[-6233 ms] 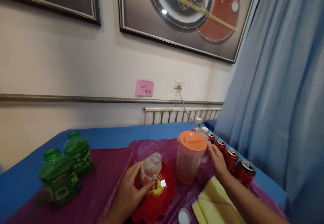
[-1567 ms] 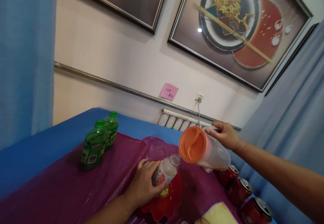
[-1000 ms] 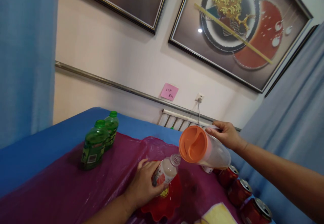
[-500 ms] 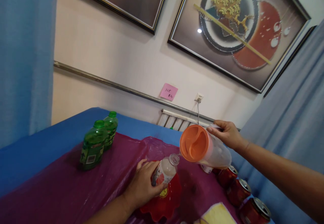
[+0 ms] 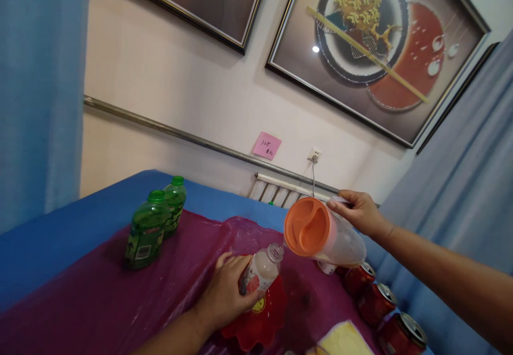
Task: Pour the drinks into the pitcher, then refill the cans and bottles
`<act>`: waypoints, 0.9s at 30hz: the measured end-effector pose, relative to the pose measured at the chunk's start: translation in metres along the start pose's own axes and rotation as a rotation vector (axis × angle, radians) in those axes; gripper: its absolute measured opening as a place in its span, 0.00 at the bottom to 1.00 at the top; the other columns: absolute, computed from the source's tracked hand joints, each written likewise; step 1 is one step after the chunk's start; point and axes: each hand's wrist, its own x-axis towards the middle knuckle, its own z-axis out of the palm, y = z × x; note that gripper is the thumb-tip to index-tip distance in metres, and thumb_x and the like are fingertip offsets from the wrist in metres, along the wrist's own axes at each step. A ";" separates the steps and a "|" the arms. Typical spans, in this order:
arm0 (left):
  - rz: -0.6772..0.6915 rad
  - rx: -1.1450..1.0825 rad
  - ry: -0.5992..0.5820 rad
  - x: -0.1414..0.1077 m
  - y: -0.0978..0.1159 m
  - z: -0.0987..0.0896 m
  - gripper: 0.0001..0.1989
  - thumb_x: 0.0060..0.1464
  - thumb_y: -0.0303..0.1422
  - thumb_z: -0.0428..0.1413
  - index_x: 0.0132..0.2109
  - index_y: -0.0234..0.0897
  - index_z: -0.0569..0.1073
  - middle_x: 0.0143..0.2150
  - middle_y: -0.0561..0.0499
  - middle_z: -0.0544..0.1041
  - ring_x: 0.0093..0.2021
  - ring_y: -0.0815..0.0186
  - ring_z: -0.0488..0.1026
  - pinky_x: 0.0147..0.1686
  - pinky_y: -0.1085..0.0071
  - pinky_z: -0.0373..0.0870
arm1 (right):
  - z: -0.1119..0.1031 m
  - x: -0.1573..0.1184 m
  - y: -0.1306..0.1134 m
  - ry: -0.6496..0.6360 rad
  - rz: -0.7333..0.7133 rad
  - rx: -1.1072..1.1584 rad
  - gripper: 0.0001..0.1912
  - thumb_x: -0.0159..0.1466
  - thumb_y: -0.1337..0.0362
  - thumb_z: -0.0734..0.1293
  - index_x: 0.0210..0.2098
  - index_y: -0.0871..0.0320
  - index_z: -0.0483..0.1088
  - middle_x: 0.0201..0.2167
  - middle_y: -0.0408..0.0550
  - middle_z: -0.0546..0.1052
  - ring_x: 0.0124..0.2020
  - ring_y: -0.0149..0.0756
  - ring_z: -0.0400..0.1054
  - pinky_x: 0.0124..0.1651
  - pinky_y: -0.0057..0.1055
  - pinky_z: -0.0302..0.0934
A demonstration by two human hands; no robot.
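Observation:
My left hand (image 5: 228,293) is wrapped round a clear plastic bottle (image 5: 263,270) with a printed label, uncapped and leaning to the right. Beneath the bottle lies a red scalloped plate (image 5: 256,328) with a yellow mark in its middle. My right hand (image 5: 360,210) grips the handle of a translucent pitcher (image 5: 347,242) with an orange lid (image 5: 308,228). The pitcher is tipped on its side, lid towards the bottle. Its lip is right beside the bottle's mouth, and a thin stream of liquid seems to run between them.
Two green bottles (image 5: 146,232) stand at the left on a purple plastic sheet (image 5: 80,301) over a blue surface (image 5: 116,200). Several red cans (image 5: 403,333) line the right edge. A folded yellow cloth (image 5: 342,340) lies at the front. Behind are a radiator (image 5: 280,190) and a rail (image 5: 192,138).
Almost nothing differs. Both hands hold the bottle and the tipped pitcher in nearly the same places as before.

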 end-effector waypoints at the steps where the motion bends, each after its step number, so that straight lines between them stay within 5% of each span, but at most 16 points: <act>1: 0.000 -0.001 0.001 0.000 0.001 0.000 0.29 0.45 0.43 0.66 0.56 0.44 0.73 0.53 0.46 0.81 0.55 0.50 0.74 0.65 0.45 0.51 | 0.000 0.000 0.000 -0.001 0.000 0.003 0.31 0.58 0.38 0.68 0.18 0.53 0.52 0.18 0.36 0.49 0.21 0.27 0.44 0.23 0.28 0.40; 27: 0.008 0.000 0.008 -0.001 0.005 -0.003 0.29 0.45 0.44 0.65 0.55 0.44 0.74 0.53 0.46 0.81 0.54 0.49 0.75 0.64 0.44 0.54 | -0.001 0.001 -0.005 0.008 -0.016 0.009 0.32 0.57 0.37 0.67 0.18 0.53 0.52 0.18 0.36 0.50 0.21 0.27 0.45 0.22 0.27 0.40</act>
